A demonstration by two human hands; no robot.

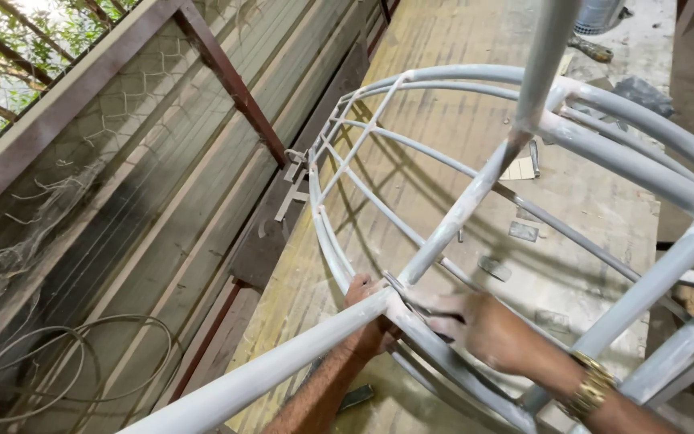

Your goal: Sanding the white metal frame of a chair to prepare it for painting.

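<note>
Low down, both hands [371, 309] [483, 325] grip the grey metal frame [459, 209].

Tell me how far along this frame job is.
Done: the frame is grey all over. In hand: the right hand presses a flat blade at a joint, while the left hand grips a bar beside it. Left: cannot tell; the coat looks streaky on the upper bars.

Just one camera here, worn on the person's head, looking steeply down and forward, really close to the grey tube frame [459, 209], with the floor [443, 128] running off far ahead.
</note>
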